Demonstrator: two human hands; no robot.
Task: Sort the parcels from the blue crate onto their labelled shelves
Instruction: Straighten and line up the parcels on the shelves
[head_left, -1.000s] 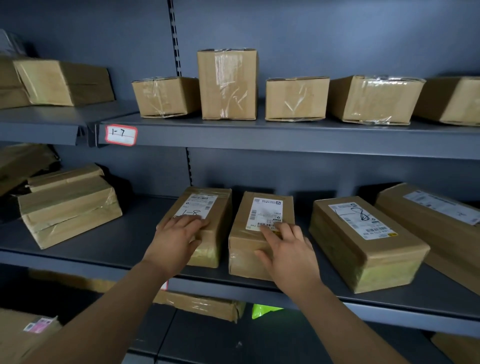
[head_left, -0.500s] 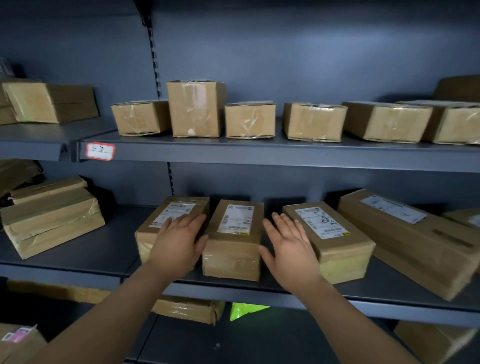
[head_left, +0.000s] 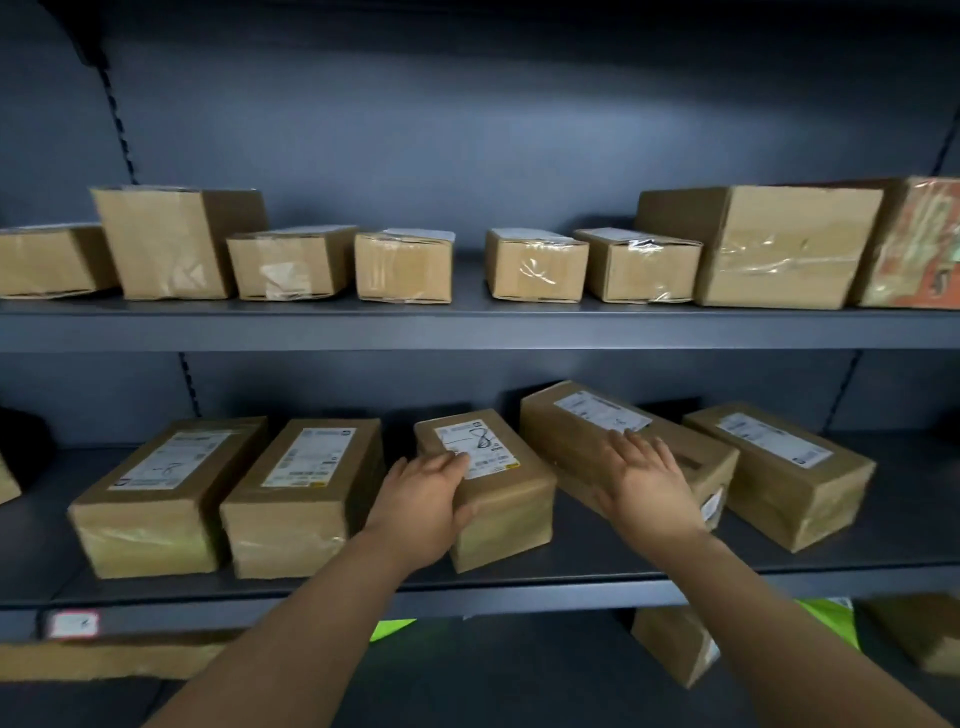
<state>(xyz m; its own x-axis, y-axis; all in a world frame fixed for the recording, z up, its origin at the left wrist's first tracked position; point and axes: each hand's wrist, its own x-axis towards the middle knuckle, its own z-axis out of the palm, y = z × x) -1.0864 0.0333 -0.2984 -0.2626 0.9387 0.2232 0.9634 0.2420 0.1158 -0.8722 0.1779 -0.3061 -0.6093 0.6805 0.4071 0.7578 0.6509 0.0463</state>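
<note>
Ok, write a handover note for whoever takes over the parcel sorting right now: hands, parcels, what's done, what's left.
Left hand: grips the near left corner of the small brown cardboard parcel marked 8 on the middle grey metal shelf.
Right hand: open, flat on the long brown cardboard parcel beside it.
Done: five parcels lie on this shelf; the two under the hands sit at an angle to its edge.
Left: probably squaring those two up. The blue crate is out of view, so what remains unsorted cannot be told. The red-edged shelf label is too blurred to read.
</note>
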